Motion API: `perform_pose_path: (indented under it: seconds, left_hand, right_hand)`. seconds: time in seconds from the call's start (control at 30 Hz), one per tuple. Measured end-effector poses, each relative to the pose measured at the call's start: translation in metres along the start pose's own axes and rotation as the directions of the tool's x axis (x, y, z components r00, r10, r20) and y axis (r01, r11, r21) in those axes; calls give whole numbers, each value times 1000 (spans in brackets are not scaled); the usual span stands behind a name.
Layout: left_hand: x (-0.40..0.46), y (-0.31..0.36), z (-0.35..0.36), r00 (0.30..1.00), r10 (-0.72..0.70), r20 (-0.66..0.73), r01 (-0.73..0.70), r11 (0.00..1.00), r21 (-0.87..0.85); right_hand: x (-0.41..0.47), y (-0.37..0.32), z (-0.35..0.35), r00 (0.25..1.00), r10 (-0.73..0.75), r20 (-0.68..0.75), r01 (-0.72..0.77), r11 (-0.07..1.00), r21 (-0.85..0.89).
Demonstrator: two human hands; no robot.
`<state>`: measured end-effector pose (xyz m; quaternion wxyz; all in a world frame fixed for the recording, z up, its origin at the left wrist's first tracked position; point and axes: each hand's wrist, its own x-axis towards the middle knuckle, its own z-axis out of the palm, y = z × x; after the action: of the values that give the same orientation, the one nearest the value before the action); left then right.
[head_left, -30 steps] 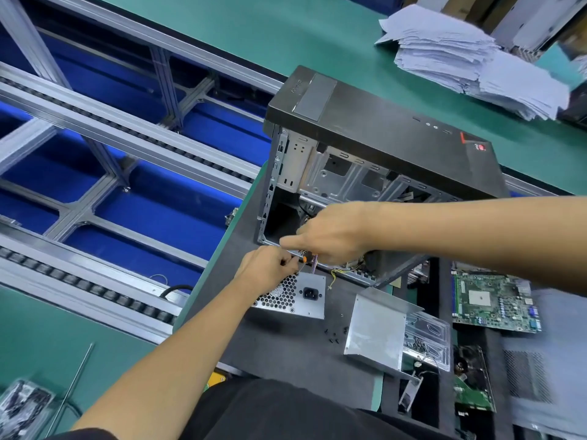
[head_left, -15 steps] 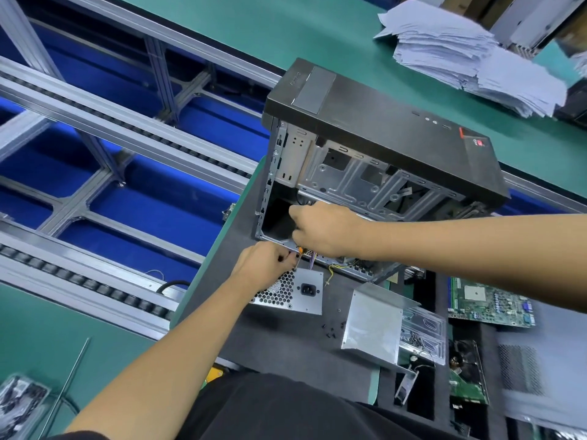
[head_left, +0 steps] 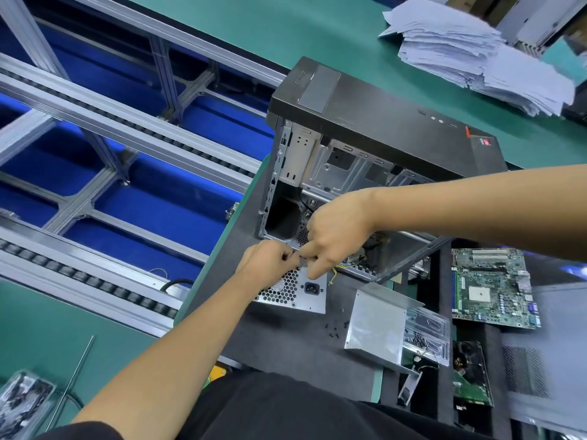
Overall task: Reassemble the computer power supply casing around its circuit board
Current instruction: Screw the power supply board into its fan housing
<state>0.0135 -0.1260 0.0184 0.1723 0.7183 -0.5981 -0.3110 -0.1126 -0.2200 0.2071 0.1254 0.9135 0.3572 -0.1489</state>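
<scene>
Nearest, loose screws (head_left: 334,329) lie on the dark mat (head_left: 286,344) beside a metal cover (head_left: 374,325). The power supply (head_left: 295,292) rests flat just past them. The left hand (head_left: 265,265) curls at its far edge, fingers pinched, perhaps on wiring. The right hand (head_left: 333,233) points down, touching it. Behind stands the open case (head_left: 365,147).

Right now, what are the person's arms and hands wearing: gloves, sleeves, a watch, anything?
Nothing that shows on either one. The left hand and right hand are bare, with no gloves, rings or wrist strap in sight. Both forearms are uncovered as far as the picture edges. The only clothing in view is dark black fabric at the bottom, with a bit of it near the left upper arm.
</scene>
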Motion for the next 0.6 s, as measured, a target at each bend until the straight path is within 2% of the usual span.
perform_pose_path:
  seconds: [0.07,0.1,0.13,0.17,0.2,0.23,0.27,0.3,0.33,0.37,0.43,0.5,0.53,0.57,0.6]
  left_hand:
    - [-1,1,0,1000,8,0,-8,1000,0]
    - [0,2,-1,1000,7,-8,-7,1000,2]
    - [0,2,-1,1000,6,-17,-6,1000,1]
    - [1,1,0,1000,10,-21,-10,1000,-3]
    - [2,0,1,1000,15,-22,-15,1000,-8]
    - [2,-1,2,1000,19,-23,-19,1000,-13]
    - [2,-2,3,1000,20,-24,-21,1000,-14]
    - [2,-2,3,999,23,-25,-23,1000,-13]
    - [2,-2,3,999,24,-25,-25,1000,-13]
    - [2,-1,2,999,27,-22,-27,1000,-13]
    - [3,1,0,1000,17,-23,-17,1000,-10]
    - [3,1,0,999,15,-35,-15,1000,8]
    - [3,0,1,999,11,-40,-10,1000,19]
    - [2,0,1,999,6,-39,-5,1000,18]
    - [1,1,0,1000,5,-30,-5,1000,12]
  right_hand:
    - [-3,-8,4,992,120,41,-120,993,2]
    - [-3,-15,7,959,268,89,-272,962,32]
    - [-1,-23,10,879,450,158,-465,883,72]
    - [2,-30,12,743,633,218,-666,734,133]
    - [7,-35,13,572,772,277,-820,535,203]
    - [11,-39,15,412,846,337,-903,331,274]
    - [15,-40,17,311,866,391,-926,184,329]
    - [16,-40,18,279,860,426,-916,105,387]
    - [16,-39,17,310,845,435,-896,107,431]
    - [12,-37,13,387,821,419,-873,179,454]
    - [1,-30,4,612,707,354,-787,501,359]
    - [-7,-16,-2,804,518,292,-565,819,102]
    - [-7,-10,-4,881,393,262,-406,914,-6]
    - [-5,-4,-4,930,268,252,-262,963,-55]
    - [-1,-1,-5,949,177,260,-165,984,-68]
